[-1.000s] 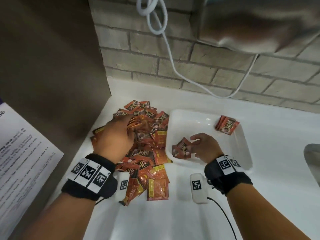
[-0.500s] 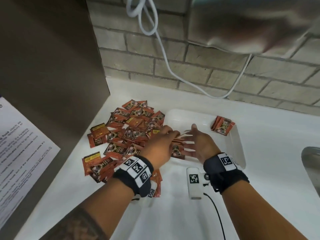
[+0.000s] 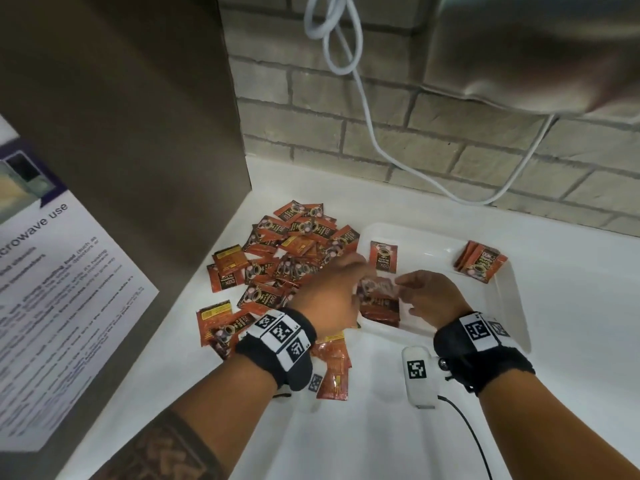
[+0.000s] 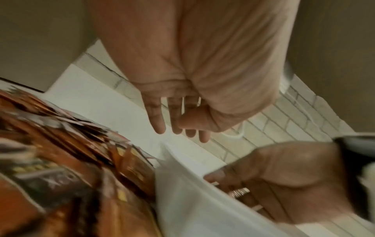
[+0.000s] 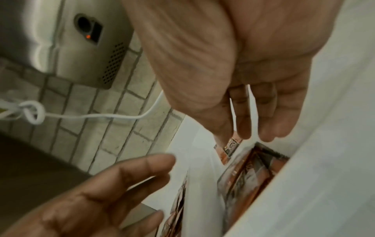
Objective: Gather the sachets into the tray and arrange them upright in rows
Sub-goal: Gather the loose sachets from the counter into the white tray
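Note:
A heap of orange sachets (image 3: 287,258) lies on the white counter, left of the white tray (image 3: 512,306). Inside the tray, one sachet (image 3: 382,256) lies flat, a small stack (image 3: 481,265) leans in the far right corner, and a bunch (image 3: 379,308) stands at the front left wall. My right hand (image 3: 405,289) pinches the top of that bunch (image 5: 249,173) between thumb and fingers. My left hand (image 3: 349,271) hovers beside it over the tray's left rim, fingers (image 4: 158,121) straight and holding nothing.
A brown panel (image 3: 138,133) with a notice sheet (image 3: 52,271) walls off the left. Behind is a brick wall with a steel appliance (image 3: 536,46) and a dangling white cable (image 3: 367,109). A few loose sachets (image 3: 332,372) lie near my left wrist.
My left hand left the heap, swung right to the tray beside my right hand, and now has straight fingers. A single sachet now lies flat in the middle of the tray.

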Action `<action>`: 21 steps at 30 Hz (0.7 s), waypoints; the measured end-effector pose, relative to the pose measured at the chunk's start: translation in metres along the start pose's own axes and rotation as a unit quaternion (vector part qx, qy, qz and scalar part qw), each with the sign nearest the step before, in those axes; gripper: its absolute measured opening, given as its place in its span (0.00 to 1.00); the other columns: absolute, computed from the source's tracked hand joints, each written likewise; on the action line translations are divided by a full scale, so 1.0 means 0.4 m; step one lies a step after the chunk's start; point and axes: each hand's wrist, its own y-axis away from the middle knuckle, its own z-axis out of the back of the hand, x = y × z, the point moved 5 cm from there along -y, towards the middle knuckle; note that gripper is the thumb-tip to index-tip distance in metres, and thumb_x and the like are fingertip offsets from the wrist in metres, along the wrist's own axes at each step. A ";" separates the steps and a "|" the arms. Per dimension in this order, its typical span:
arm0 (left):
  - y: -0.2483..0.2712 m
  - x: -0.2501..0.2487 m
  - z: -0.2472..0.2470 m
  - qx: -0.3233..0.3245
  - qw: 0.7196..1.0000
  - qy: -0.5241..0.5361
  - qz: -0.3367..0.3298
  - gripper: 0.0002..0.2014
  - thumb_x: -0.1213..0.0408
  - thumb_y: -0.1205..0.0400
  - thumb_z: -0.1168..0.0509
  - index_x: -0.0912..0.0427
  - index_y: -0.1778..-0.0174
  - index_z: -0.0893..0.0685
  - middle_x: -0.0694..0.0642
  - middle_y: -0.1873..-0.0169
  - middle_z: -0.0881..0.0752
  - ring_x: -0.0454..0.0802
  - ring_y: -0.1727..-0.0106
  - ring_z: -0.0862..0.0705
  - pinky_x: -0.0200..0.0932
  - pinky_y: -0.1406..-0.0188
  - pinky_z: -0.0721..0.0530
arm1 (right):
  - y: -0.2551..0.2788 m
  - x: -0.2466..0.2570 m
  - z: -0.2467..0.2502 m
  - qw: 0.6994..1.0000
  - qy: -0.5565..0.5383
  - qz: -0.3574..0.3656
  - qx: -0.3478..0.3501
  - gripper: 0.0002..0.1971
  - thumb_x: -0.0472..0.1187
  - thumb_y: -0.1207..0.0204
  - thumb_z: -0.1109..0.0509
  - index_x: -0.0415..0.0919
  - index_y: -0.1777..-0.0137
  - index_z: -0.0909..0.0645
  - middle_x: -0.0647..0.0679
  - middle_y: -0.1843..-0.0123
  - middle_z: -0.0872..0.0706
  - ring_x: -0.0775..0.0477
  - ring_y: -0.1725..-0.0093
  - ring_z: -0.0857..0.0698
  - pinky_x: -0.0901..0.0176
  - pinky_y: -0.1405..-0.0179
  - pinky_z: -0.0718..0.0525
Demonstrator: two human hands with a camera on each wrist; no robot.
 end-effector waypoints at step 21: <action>-0.195 0.515 0.206 0.010 0.939 -0.148 0.310 0.21 0.58 0.16 0.31 0.60 0.28 0.21 0.67 0.27 0.23 0.67 0.25 0.24 0.58 0.25 0.23 | -0.235 0.433 -0.260 0.952 0.298 0.059 0.019 0.17 0.45 0.21 0.27 0.39 0.35 0.17 0.44 0.43 0.12 0.43 0.45 0.13 0.59 0.52 0.18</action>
